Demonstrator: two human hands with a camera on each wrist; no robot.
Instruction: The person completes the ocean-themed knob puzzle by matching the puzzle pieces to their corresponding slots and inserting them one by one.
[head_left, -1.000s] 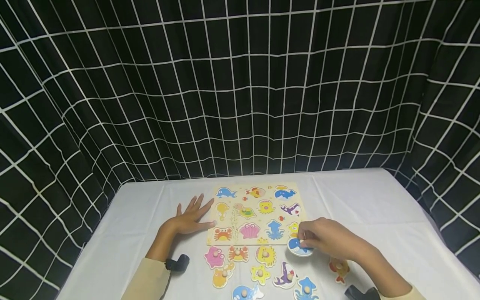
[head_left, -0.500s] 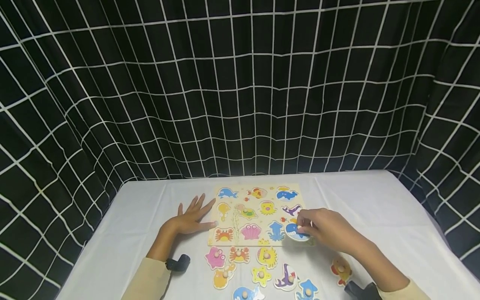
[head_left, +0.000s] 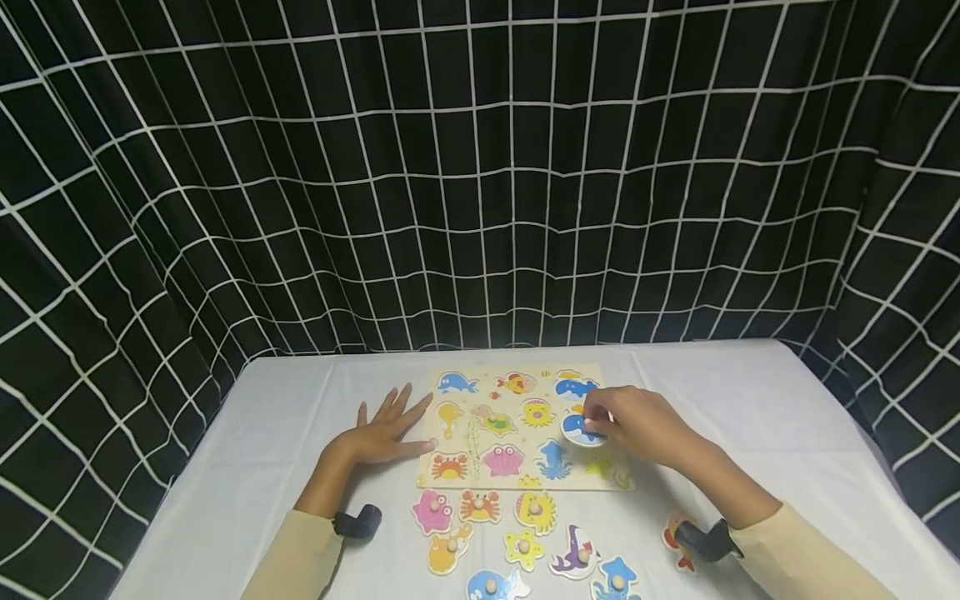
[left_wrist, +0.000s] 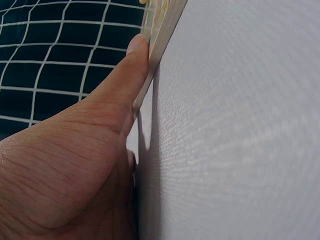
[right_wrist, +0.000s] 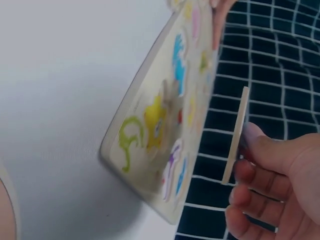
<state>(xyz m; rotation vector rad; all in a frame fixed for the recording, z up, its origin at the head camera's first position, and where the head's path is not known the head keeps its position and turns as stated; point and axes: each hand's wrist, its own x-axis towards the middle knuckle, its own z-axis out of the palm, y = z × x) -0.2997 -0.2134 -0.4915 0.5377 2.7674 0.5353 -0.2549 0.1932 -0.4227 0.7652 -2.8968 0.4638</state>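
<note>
My right hand [head_left: 637,425] pinches a puzzle piece with a blue whale [head_left: 577,431] on it between thumb and fingers. That piece hangs over the right side of a wooden peg puzzle board [head_left: 480,482], near the printed blue whale and the purple one. Seen edge-on in the right wrist view, the piece [right_wrist: 236,135] stands apart from the board [right_wrist: 150,187]. My left hand [head_left: 382,435] lies spread on the cloth, its fingertips right at the board's left edge. In the left wrist view its thumb [left_wrist: 125,75] rests along that edge.
Several knobbed pieces lie in front of the board: a pink fish [head_left: 432,512], a crab [head_left: 480,506], a yellow starfish [head_left: 522,548], a purple one [head_left: 573,552] and a squid [head_left: 617,579]. A red and orange fish [head_left: 678,542] lies partly under the right wrist camera. A gridded black curtain [head_left: 510,208] surrounds the table.
My right hand has carried the whale piece from the board's front right edge up and away over its right side. The left hand stays put.
</note>
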